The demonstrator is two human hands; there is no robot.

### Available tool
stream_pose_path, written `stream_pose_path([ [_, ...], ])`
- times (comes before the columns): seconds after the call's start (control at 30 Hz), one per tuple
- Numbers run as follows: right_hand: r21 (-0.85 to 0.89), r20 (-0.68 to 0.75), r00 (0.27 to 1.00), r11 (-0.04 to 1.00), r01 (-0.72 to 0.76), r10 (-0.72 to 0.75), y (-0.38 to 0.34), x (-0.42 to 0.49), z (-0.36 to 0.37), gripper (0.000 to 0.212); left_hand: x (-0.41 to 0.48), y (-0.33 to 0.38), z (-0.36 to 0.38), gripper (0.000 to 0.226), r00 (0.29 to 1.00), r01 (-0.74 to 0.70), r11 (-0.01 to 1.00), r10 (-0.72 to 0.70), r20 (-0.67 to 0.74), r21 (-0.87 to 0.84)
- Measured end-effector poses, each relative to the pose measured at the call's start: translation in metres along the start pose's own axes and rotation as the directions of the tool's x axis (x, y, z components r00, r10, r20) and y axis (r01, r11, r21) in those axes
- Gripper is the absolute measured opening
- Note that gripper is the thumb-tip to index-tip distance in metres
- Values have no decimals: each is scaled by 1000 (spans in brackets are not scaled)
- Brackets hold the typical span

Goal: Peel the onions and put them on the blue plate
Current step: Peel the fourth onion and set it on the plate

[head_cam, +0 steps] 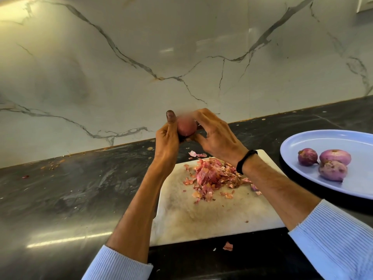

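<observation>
Three peeled onions (pixel 323 162) lie close together on the plate (pixel 302 138) at far right. I see a fourth onion (pixel 186 127) raised above the counter (pixel 70 188), beyond the board (pixel 201 215). The left hand (pixel 167 138) grips it, thumb upright, and the right hand (pixel 218 136) pinches its other side. Skins (pixel 212 176) are heaped on the board.
</observation>
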State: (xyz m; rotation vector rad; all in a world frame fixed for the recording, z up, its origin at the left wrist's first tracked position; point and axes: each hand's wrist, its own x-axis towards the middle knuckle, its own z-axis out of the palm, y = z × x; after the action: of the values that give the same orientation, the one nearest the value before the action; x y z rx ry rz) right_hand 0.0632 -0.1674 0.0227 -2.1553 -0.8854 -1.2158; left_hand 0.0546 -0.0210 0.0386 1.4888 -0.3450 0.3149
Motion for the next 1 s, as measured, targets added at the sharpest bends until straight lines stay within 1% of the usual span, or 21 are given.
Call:
stream_pose_path([
  [0.13, 4, 9, 1000, 1000, -14, 14, 1, -1, 2, 50, -1, -2, -2, 44, 998, -53, 998, 52, 30, 46],
  [0.23, -12, -8, 1000, 1000, 11, -11, -1, -2, 4, 36, -2, 0, -3, 52, 998, -65, 996, 63, 22, 60],
  [0.27, -2, -15, 1000, 1000, 8, -8, -1, -2, 4, 37, -2, 0, -4, 54, 998, -67, 995, 66, 24, 70],
  [0.33, 34, -5, 1000, 999, -20, 20, -2, -2, 5, 51, -2, 0, -4, 52, 996, -86, 992, 84, 29, 89],
  [0.4, 28, 16, 999, 999, -30, 30, -1, -1, 5, 60, -3, 1, -4, 48, 994, -103, 990, 101, 29, 95],
  [0.5, -15, 18, 1000, 1000, -24, 24, 0, -2, 6, 61, -3, -1, -4, 51, 995, -97, 991, 95, 27, 87],
  [0.6, -9, 18, 1000, 1000, -10, 10, 0, -2, 8, 60, -1, -3, -4, 54, 996, -87, 992, 85, 21, 89],
  [0.7, -1, 16, 1000, 1000, -2, 2, -1, -3, 8, 54, 0, -8, -5, 49, 996, -82, 992, 79, 34, 93],
  [0.87, 19, -26, 999, 999, -28, 29, -4, -4, 5, 30, 5, -11, -7, 66, 999, -31, 998, 32, -30, 60],
  [0.93, 31, -25, 998, 998, -55, 55, -5, -2, 3, 28, 5, -9, -7, 64, 999, -30, 998, 32, -35, 58],
  [1.0, 76, -25, 994, 992, -101, 103, -7, 0, 2, 34, 4, -7, -6, 57, 999, -27, 999, 28, -34, 36],
])
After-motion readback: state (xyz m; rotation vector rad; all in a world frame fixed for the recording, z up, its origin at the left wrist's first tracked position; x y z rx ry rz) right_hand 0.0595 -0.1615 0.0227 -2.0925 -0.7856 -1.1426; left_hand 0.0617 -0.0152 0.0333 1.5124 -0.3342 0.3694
